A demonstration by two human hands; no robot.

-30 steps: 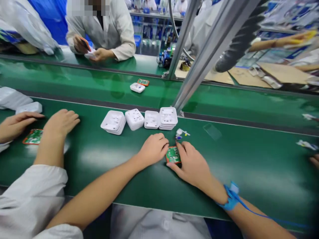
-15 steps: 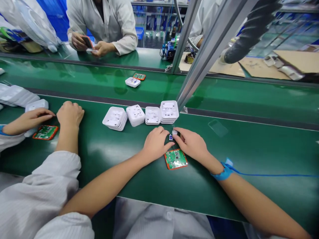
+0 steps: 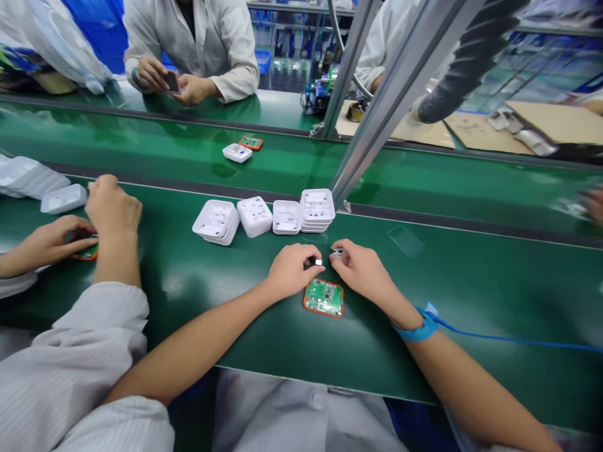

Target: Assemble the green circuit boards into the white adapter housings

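Above the bench my left hand (image 3: 293, 270) pinches a small bright metal piece (image 3: 319, 262) that looks like a USB plug. Facing it across a narrow gap, my right hand (image 3: 362, 269) grips a small whitish piece (image 3: 336, 252), mostly hidden by the fingers. A green circuit board (image 3: 324, 297) with an orange-red rim lies flat just below both hands, touched by neither. Beyond my hands stand white plastic housings in a row: a stack (image 3: 215, 221) at left, a closed-looking one (image 3: 255, 216), a shallow one (image 3: 287, 217) and a taller stack (image 3: 317, 210).
A blue wrist strap (image 3: 419, 326) trails its cord right. At left, a co-worker's hands (image 3: 113, 204) work over another board (image 3: 87, 254). A metal post (image 3: 372, 119) rises behind the stacks. A clear film (image 3: 406, 242) lies right. Across the belt sits another person (image 3: 193, 50).
My hands have drawn slightly apart, separating the two small pieces. The metal piece has turned to show a bright face. The co-worker's left hand at left now covers much of the other board.
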